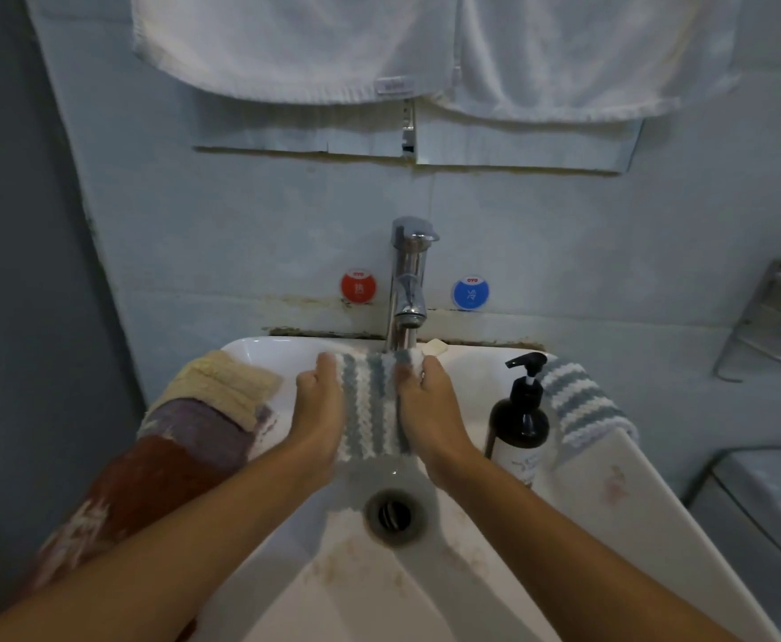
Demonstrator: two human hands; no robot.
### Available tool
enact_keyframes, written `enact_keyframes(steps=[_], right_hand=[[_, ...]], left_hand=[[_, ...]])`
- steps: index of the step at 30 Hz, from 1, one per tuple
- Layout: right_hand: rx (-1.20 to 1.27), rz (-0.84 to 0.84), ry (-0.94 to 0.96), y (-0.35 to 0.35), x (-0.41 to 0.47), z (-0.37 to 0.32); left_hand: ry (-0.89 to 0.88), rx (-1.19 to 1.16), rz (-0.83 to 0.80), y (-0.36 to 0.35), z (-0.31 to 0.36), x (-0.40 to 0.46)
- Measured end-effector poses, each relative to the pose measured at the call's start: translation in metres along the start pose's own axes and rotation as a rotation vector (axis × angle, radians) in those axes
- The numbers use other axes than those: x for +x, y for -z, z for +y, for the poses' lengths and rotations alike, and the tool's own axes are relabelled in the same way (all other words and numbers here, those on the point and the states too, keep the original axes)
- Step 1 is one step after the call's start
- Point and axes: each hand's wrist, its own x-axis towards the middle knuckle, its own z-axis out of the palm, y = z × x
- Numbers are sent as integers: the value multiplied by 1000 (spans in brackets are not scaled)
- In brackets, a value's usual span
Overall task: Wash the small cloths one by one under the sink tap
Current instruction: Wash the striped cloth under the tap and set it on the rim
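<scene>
A small cloth with grey-blue and white stripes (368, 405) hangs stretched between my two hands under the chrome tap (408, 280), over the white sink (472, 572). My left hand (319, 405) grips its left edge, fingers curled round the top corner. My right hand (425, 400) grips the right edge the same way. A stack of small cloths, cream, purple and red-brown (185, 437), lies on the sink's left rim. Another striped cloth (583, 400) is draped over the right rim.
A dark pump bottle (520, 410) stands on the right rim beside my right hand. The drain (395, 516) sits below the held cloth. White towels (379, 44) hang on the wall above. A metal rack (777, 312) is fixed at the right.
</scene>
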Motion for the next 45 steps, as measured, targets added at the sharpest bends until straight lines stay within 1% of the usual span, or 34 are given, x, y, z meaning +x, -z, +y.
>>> enact_keyframes(steps=[3,6,9,12,15,18,22,25,28,32,33,36,37,38,41,42,45], right_hand=[[-87,96,113,0,-6,-5],[-251,206,192,2,-17,-12],[-359,172,226,4,-34,-24],[-416,167,293,26,-55,-39],[-516,142,337,75,-84,-40],[-680,158,310,134,-102,-35],[-822,210,190,189,-96,-25],[-891,259,123,208,-74,-11],[-898,378,72,218,-55,1],[-1014,496,-75,224,-48,15],[-1016,526,-70,224,-50,19],[-928,608,80,220,-56,20],[-890,596,95,218,-58,20],[-858,546,57,216,-59,20],[-868,319,-160,207,-59,21],[-883,284,-197,205,-57,20],[-910,260,-235,201,-52,12]], left_hand=[[-39,43,-56,-4,-5,-4],[-80,96,10,0,-13,2],[-131,157,34,0,-19,9],[-157,153,-55,-3,-16,1],[-178,120,-108,-6,-15,-3],[-199,145,-148,-12,-17,-2],[-204,176,-199,-14,-18,-7],[-199,176,-207,-12,-17,-7],[-189,169,-200,-8,-12,-6],[-181,151,-191,-6,-9,-3],[-181,155,-192,-6,-10,-2],[-176,160,-201,-8,-12,-2],[-172,164,-206,-9,-12,-3],[-169,169,-213,-9,-12,-3],[-168,191,-233,-10,-12,-5],[-167,203,-238,-10,-12,-6],[-171,226,-256,-9,-13,-6]])
